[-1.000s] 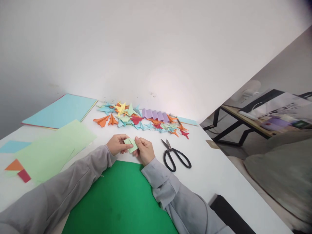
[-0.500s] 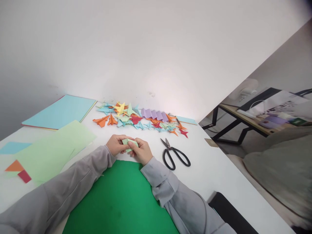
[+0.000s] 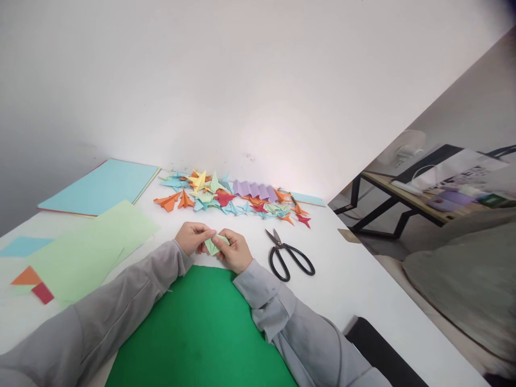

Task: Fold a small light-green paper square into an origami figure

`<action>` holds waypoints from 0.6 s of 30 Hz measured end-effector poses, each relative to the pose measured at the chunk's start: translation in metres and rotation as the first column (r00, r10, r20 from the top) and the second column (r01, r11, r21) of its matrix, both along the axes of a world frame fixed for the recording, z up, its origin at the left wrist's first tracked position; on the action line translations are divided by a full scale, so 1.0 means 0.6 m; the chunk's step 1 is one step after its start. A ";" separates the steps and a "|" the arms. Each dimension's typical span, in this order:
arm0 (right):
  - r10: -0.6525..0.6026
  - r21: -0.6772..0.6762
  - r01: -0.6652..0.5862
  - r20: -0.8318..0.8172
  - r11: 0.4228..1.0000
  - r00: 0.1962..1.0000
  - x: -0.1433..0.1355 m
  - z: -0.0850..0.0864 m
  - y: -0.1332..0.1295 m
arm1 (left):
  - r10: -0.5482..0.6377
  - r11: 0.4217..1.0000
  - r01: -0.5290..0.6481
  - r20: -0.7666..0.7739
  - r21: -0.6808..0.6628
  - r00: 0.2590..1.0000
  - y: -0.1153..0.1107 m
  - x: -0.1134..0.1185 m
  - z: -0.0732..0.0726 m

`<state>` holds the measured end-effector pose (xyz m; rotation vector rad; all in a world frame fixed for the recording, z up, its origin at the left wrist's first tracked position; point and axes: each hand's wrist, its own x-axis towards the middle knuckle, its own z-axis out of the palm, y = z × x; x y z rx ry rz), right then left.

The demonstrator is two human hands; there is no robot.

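Observation:
Between my hands is a small folded piece of light green paper (image 3: 211, 246), held just above the far edge of the green mat (image 3: 201, 322). My left hand (image 3: 192, 238) pinches its left edge between thumb and fingers. On the other side my right hand (image 3: 234, 250) grips it, thumb pressed on the front face. Creases show on the paper, and part of it is hidden behind the fingers. Black-handled scissors (image 3: 284, 252) lie on the white table to the right of my right hand, blades pointing away.
Along the wall lies a row of colourful folded paper figures (image 3: 226, 199), with a purple pleated strip (image 3: 255, 191). Light green sheets (image 3: 88, 247), a stack of blue-topped paper (image 3: 100, 185) and orange and red scraps (image 3: 42, 293) are at left. A black object (image 3: 382, 349) lies front right.
The green paper has turned in my hands, so a creased, pointed face now shows. My left thumb and fingers have shifted along its edge. The right hand stays nearly in place.

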<state>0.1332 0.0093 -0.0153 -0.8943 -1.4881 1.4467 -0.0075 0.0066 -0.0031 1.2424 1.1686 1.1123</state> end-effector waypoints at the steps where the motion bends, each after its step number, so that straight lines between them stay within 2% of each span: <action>1: 0.009 -0.007 -0.009 -0.013 1.000 1.000 0.000 -0.002 0.001 | -0.001 1.000 0.001 -0.003 0.003 1.000 0.000 0.000 0.001; 6: 0.024 -0.049 -0.028 -0.082 0.998 0.996 0.001 -0.010 0.005 | 0.003 1.000 -0.003 0.005 0.020 1.000 -0.002 0.002 0.006; 10: 0.030 -0.054 -0.032 -0.044 0.998 0.999 0.003 -0.008 0.004 | 0.006 1.000 -0.006 0.017 0.005 1.000 -0.002 0.002 0.008; 15: -0.046 -0.055 0.044 -0.028 0.997 0.999 0.002 -0.004 0.003 | 0.009 1.000 -0.008 0.058 -0.014 0.998 -0.002 0.001 0.003; 18: -0.103 -0.079 0.098 -0.075 0.992 0.992 0.001 -0.005 0.006 | -0.045 0.999 0.046 0.030 -0.012 0.999 -0.004 0.004 0.001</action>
